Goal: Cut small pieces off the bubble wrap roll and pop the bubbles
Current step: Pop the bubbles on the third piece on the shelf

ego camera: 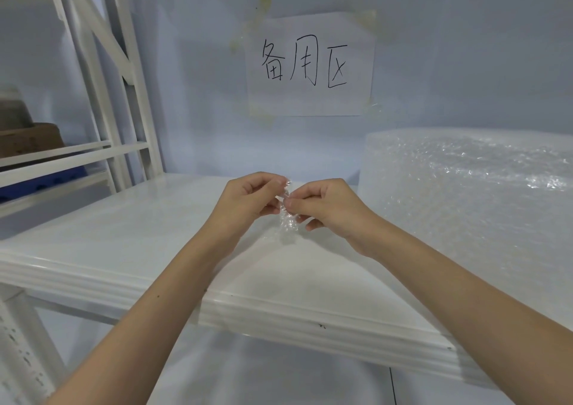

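From the head camera, both bare arms reach forward over a glossy white shelf board (pixel 130 243) whose ribbed front edge runs across the lower half of the view. The left hand (pixel 248 201) and the right hand (pixel 325 206) meet near the centre, each with fingers curled inward, pinching a small crumpled strip of clear bubble wrap (pixel 287 215) between them. The strip hangs roughly upright, its top end poking out by the left hand's fingertips and its lower end dangling just above the board. Whether any bubbles on it are flattened is too fine to tell.

At three o'clock from the hands stands the large roll of clear bubble wrap (pixel 465 194), resting on the same board against the pale blue wall (pixel 192 101) and well apart from the hands.

At twelve o'clock a white paper sheet with three black handwritten characters (pixel 310 63) is taped to the wall. At ten o'clock a white metal rack frame (pixel 124 88) rises, with a brown cardboard box (pixel 31 139) on its shelf.
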Motion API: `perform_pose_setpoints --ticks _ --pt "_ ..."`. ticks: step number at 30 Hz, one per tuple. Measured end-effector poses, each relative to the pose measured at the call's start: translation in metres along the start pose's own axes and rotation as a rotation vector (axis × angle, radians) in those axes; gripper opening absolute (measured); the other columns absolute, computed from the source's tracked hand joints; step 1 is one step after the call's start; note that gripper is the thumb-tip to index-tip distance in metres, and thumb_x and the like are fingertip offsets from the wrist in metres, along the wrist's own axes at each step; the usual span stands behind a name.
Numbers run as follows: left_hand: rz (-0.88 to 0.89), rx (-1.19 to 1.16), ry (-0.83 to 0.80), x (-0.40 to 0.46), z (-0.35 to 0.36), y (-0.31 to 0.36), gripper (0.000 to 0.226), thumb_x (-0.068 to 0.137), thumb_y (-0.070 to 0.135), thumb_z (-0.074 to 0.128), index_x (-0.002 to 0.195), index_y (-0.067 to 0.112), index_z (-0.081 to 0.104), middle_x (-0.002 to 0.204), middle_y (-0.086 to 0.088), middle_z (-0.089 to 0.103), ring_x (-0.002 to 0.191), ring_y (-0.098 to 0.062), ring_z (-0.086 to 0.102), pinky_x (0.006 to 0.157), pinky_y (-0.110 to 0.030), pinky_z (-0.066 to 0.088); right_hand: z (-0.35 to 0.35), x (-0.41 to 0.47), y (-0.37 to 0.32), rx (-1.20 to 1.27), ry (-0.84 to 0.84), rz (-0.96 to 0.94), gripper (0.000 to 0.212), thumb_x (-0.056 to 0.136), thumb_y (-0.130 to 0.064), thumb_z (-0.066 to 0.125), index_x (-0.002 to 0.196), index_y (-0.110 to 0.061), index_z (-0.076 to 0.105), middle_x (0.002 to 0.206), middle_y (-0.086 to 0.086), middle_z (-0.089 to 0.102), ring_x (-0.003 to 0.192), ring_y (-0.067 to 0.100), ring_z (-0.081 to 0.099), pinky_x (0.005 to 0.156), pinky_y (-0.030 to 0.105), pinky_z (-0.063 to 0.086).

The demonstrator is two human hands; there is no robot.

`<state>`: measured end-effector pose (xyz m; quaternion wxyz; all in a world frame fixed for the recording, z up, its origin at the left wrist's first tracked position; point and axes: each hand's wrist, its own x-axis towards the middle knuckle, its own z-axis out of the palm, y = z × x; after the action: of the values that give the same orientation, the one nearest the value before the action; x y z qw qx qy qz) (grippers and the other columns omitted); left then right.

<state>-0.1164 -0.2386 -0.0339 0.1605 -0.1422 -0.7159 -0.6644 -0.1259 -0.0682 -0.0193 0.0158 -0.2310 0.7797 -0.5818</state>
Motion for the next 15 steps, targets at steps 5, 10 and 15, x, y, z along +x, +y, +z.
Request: perform_pose_setpoints --ticks 5,10,15 --pt "-0.005 0.023 -0.018 0.0004 -0.0008 -0.0013 0.02 0.093 0.022 0.064 0.092 0.004 0.073 0.087 -0.009 0.071 0.079 -0.023 0.062 0.09 -0.043 0.055 0.0008 0.0012 0.0005 0.046 0.027 -0.011 0.002 0.083 -0.013 0.074 0.083 -0.013 0.073 0.074 -0.003 0.068 0.066 0.009 0.061 0.066 0.023 0.052" --pt "0.015 0.047 -0.014 0.0012 -0.002 -0.0032 0.015 0.092 0.018 0.066 0.092 0.005 0.074 0.085 -0.004 0.072 0.076 -0.017 0.063 0.088 -0.039 0.056 0.002 0.0014 0.0023 0.044 0.031 -0.015 0.01 0.081 -0.008 0.074 0.086 -0.014 0.068 0.076 -0.001 0.067 0.072 0.01 0.062 0.07 0.024 0.052" --pt "0.03 0.039 -0.002 0.0017 -0.0014 -0.0035 0.011 0.091 0.015 0.068 0.091 0.006 0.074 0.08 0.001 0.071 0.076 -0.014 0.063 0.089 -0.035 0.055 0.003 0.0028 0.0042 0.041 0.023 -0.02 0.017 0.08 -0.002 0.073 0.091 -0.012 0.066 0.079 0.002 0.064 0.076 0.015 0.061 0.072 0.027 0.051"
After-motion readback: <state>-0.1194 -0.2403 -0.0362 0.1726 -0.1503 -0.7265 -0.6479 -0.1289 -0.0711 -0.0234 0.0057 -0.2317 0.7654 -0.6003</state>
